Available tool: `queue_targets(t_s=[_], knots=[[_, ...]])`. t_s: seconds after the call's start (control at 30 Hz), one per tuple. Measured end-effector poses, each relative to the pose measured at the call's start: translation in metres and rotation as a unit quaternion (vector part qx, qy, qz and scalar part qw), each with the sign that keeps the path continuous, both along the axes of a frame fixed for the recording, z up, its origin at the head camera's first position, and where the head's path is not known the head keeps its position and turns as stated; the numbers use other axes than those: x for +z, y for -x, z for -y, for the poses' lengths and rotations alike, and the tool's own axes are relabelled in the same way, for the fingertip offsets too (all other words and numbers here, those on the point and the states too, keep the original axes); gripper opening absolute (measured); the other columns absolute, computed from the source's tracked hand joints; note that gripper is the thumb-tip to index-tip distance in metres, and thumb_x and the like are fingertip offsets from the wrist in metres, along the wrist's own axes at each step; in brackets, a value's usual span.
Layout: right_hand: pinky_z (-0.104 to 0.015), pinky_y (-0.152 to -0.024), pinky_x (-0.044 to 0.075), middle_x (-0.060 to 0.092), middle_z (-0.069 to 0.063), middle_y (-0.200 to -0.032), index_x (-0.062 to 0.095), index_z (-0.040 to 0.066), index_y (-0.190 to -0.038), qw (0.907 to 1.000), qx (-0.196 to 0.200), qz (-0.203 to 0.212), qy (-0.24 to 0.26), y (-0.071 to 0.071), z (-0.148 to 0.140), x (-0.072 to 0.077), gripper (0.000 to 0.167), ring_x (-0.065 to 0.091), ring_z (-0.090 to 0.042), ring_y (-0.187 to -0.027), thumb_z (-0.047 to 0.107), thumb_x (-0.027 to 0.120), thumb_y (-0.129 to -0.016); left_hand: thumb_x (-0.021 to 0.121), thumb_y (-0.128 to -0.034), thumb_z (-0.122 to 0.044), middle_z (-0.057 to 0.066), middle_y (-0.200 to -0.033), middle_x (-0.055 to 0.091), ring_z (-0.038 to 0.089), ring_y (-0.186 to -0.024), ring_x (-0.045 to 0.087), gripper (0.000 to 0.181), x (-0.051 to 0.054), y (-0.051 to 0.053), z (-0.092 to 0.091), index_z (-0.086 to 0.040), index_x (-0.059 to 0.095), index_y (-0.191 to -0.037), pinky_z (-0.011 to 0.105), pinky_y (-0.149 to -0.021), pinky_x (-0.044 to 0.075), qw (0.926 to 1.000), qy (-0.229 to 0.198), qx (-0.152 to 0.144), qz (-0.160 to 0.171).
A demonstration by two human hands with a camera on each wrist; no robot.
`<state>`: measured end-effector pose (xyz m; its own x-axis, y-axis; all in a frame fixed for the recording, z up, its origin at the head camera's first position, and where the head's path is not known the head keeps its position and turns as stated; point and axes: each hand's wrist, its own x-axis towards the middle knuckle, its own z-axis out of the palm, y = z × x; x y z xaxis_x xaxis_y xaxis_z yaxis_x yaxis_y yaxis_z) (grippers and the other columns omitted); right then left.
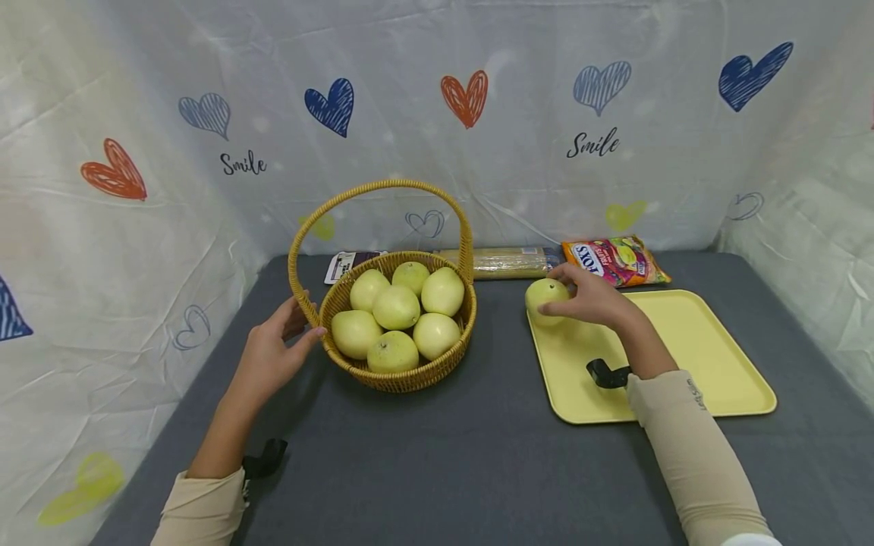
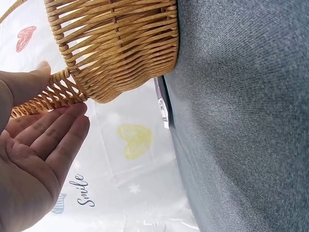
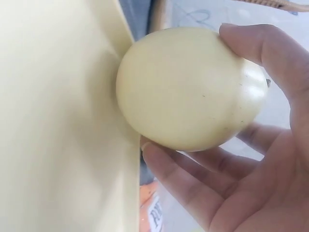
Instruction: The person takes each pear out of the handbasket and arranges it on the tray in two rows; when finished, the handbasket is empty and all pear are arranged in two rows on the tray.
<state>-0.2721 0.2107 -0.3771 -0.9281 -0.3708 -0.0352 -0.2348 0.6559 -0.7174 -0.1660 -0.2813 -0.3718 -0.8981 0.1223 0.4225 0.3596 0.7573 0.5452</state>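
Observation:
A wicker basket (image 1: 403,379) (image 2: 120,43) with a tall arched handle holds several pale yellow-green round fruits (image 1: 396,306). At its left side my left hand (image 1: 273,356) (image 2: 43,140) pinches the base of the handle between thumb and fingers. My right hand (image 1: 592,300) (image 3: 251,169) grips one more such fruit (image 1: 544,300) (image 3: 188,89), thumb on one side and fingers on the other. That fruit is at the back left corner of a yellow tray (image 1: 717,356) (image 3: 58,121); whether it touches the tray I cannot tell.
Behind the basket lie a dark and white packet (image 1: 341,265) and a long bundle of thin sticks (image 1: 508,263). An orange and red candy bag (image 1: 617,260) lies behind the tray. Heart-printed white cloth (image 1: 410,114) walls in the grey table (image 1: 451,470) at the back and sides.

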Motion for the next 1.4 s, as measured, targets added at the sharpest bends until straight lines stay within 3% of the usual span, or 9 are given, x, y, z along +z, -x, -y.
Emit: queue_targets(t_s=[0.17,0.47,0.7,0.93,1.1,1.27,1.4], knots=[[-0.054,-0.091,0.049,0.047,-0.027,-0.135,0.044,0.000,-0.142,1.0000,0.002,0.008,-0.004,0.001,-0.002,-0.005,0.073,0.052,-0.040,-0.116,0.037,0.078,-0.088,0.073,-0.0933,-0.008,0.025,-0.127,0.064,0.039,-0.112,0.064,0.063,0.000,-0.001,0.000,0.000,0.044,-0.149,0.053,-0.089,0.056,1.0000,-0.002,-0.008,-0.005],[-0.060,-0.098,0.046,0.044,-0.029,-0.140,0.041,0.000,-0.146,0.9996,0.015,0.023,-0.009,-0.001,-0.002,-0.002,0.075,0.047,-0.044,-0.124,0.037,0.075,-0.090,0.072,-0.0950,-0.010,0.025,-0.127,0.063,0.039,-0.112,0.064,0.061,0.001,-0.001,0.000,0.000,0.044,-0.149,0.053,-0.089,0.056,0.9998,-0.004,-0.015,-0.008],[-0.063,-0.107,0.038,0.047,-0.029,-0.141,0.044,-0.008,-0.144,0.9973,0.030,-0.063,-0.022,-0.007,0.012,0.010,0.069,0.043,-0.046,-0.130,0.030,0.073,-0.094,0.072,-0.0949,-0.010,0.025,-0.128,0.063,0.039,-0.113,0.064,0.062,0.001,-0.002,0.001,0.000,0.043,-0.149,0.053,-0.090,0.056,0.9999,-0.004,-0.012,-0.002],[-0.058,-0.105,0.043,0.054,-0.022,-0.139,0.055,-0.001,-0.139,0.9916,0.016,-0.127,-0.014,-0.019,0.045,0.030,0.053,0.049,-0.041,-0.127,0.025,0.071,-0.096,0.071,-0.0951,-0.010,0.025,-0.128,0.063,0.040,-0.113,0.064,0.062,-0.002,-0.002,0.003,0.001,0.043,-0.149,0.053,-0.090,0.056,0.9999,-0.003,-0.014,-0.006],[-0.052,-0.102,0.048,0.061,-0.016,-0.131,0.061,0.001,-0.134,0.9846,0.066,-0.161,-0.012,-0.026,0.077,0.040,0.048,0.057,-0.037,-0.121,0.022,0.076,-0.092,0.071,-0.0951,-0.010,0.026,-0.128,0.063,0.039,-0.113,0.063,0.063,-0.003,-0.002,0.004,0.001,0.042,-0.150,0.052,-0.090,0.056,0.9999,-0.003,-0.013,-0.006],[-0.048,-0.100,0.049,0.062,-0.014,-0.128,0.064,0.000,-0.128,0.9607,0.164,-0.224,-0.011,-0.026,0.115,0.037,0.044,0.057,-0.031,-0.119,0.019,0.077,-0.091,0.071,-0.0956,-0.012,0.025,-0.128,0.063,0.038,-0.114,0.063,0.062,-0.002,-0.002,0.004,0.000,0.042,-0.150,0.052,-0.090,0.056,0.9999,-0.003,-0.013,-0.005],[-0.044,-0.097,0.050,0.056,-0.012,-0.134,0.061,0.003,-0.132,0.9473,0.220,-0.232,-0.018,-0.025,0.146,0.029,0.044,0.055,-0.028,-0.122,0.021,0.073,-0.094,0.071,-0.0954,-0.011,0.026,-0.127,0.063,0.040,-0.113,0.063,0.062,-0.001,-0.001,0.002,0.001,0.043,-0.149,0.053,-0.090,0.056,0.9998,-0.008,-0.017,-0.005]])
